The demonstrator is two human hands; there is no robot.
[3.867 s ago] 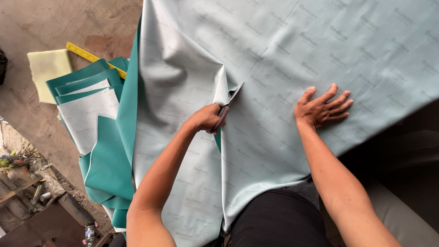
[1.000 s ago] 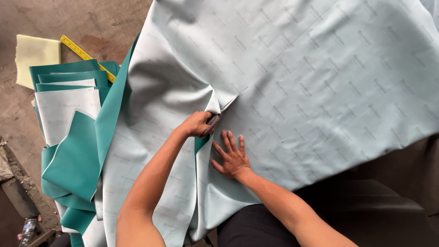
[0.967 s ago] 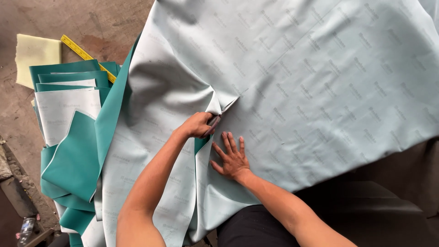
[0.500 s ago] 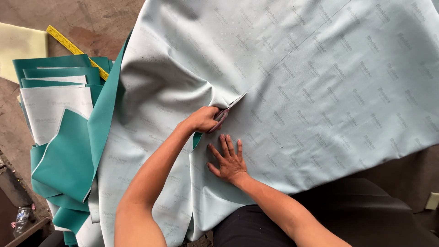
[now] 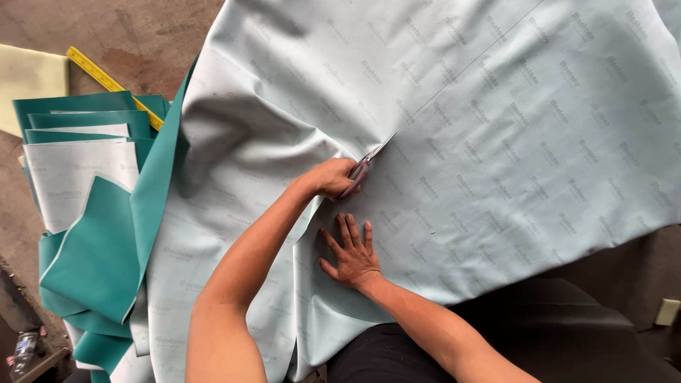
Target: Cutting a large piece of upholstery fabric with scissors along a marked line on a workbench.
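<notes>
- Nearest the person, the right hand (image 5: 352, 255) lies flat on the pale grey sheet (image 5: 496, 142), palm down, fingers (image 5: 347, 228) spread wide and pressing the material, holding nothing.
- Just beyond it, the left hand (image 5: 333, 177) is wrapped around the handles of a pair of scissors (image 5: 369, 159), its fingers curled tight on them.
- The scissor blades point away and to the right, tips at the end of the cut in the sheet, on a thin straight line drawn across the material.
- The sheet itself is printed all over with a faint repeating mark and bunches into folds left of the scissors.
- Its underside shows teal where the edge turns over at the left (image 5: 152, 206).
- Further left sits a stack of cut teal and grey pieces (image 5: 78, 163).
- Beyond the stack, a yellow measuring stick (image 5: 106, 81) lies slanted on the brown floor (image 5: 142, 28), with a pale yellow pad (image 5: 28, 78) near it.
</notes>
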